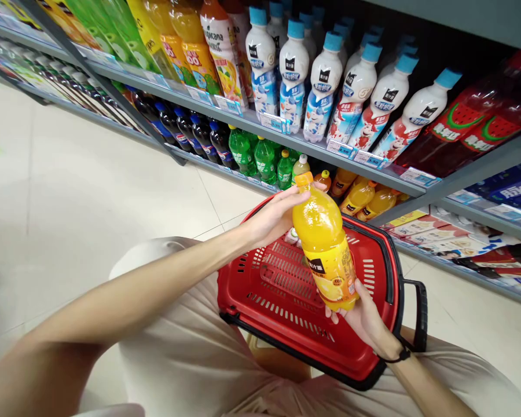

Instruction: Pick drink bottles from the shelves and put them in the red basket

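A large bottle of orange juice with an orange cap is held tilted above the red shopping basket. My left hand grips it near the neck and cap, its fingers partly hidden behind the bottle. Around the bottom end of the bottle wraps my right hand, a dark band on its wrist. The label, with an orange picture, faces up toward me. Beneath the bottle, the slotted basket floor shows, and a small pale item lies in it, mostly covered by my left hand and the bottle.
A grey shelf of drinks runs across the top, holding white bottles with blue caps and red watermelon drinks. Green bottles, cola bottles and orange juices stand lower down. The basket's black handle sticks out right.
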`<control>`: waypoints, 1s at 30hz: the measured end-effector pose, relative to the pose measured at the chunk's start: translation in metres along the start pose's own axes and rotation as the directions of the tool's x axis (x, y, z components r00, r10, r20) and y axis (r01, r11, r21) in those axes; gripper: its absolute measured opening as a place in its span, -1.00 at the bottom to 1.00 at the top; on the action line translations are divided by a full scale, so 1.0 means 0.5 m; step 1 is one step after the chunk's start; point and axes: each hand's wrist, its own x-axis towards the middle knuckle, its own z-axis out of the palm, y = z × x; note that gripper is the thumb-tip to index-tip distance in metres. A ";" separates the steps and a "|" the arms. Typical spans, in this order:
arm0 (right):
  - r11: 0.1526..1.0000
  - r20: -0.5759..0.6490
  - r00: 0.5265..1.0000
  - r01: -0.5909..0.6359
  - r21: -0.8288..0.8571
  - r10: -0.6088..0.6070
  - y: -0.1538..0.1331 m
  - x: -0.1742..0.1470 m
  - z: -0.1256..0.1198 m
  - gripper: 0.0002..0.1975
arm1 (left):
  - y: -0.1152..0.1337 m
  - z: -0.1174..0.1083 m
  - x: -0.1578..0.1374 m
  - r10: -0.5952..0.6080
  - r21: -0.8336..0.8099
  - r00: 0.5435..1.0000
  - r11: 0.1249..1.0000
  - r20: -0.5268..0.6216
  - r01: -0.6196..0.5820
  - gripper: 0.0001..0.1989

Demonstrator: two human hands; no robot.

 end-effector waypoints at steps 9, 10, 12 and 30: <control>1.000 0.130 0.991 -0.012 -0.022 0.015 -0.002 0.000 -0.009 -0.07 | 0.000 0.001 -0.008 0.024 0.053 0.999 0.998 0.041 -0.026 -0.47; 1.000 0.162 0.987 0.005 -0.023 -0.001 -0.002 -0.001 -0.011 -0.07 | 0.001 0.000 -0.008 0.033 0.078 0.999 0.996 0.038 -0.036 -0.44; 0.999 0.209 0.978 0.034 -0.030 -0.027 -0.002 -0.005 -0.018 -0.10 | 0.003 -0.004 -0.007 0.041 0.125 0.999 0.991 0.033 -0.045 -0.35; 0.987 -0.027 0.987 0.157 0.018 -0.156 -0.016 -0.010 -0.002 -0.41 | -0.001 -0.006 0.002 0.059 0.126 0.995 0.991 -0.079 -0.049 -0.46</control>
